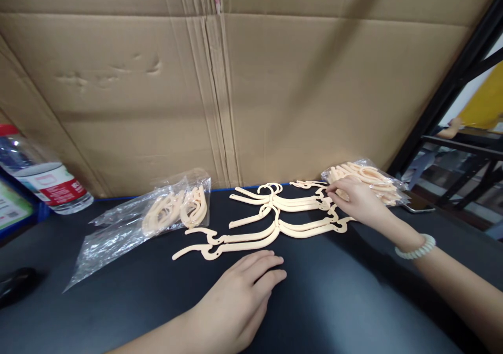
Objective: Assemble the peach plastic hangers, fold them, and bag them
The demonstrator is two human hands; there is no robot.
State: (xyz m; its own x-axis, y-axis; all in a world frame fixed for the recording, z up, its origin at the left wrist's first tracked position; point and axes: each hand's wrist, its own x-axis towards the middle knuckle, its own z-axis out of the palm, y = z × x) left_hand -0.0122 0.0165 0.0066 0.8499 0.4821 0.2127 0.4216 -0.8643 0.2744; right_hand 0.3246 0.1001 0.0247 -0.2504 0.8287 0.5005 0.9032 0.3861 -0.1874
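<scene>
Several cream plastic hanger pieces [271, 223] lie spread on the dark table [338, 312]. My left hand [243, 291] rests flat on the table just in front of them, fingers stretched out, holding nothing. My right hand [356, 199], with a bead bracelet at the wrist, reaches to the right end of the pieces. Its fingertips are pinched on a hanger piece beside a clear bag of more pieces [371, 178].
A second clear plastic bag with curled cream pieces [157, 218] lies at the left. A water bottle [39, 178] lies at the far left edge. A cardboard wall [236, 92] stands behind. A black metal frame [448, 97] is at the right.
</scene>
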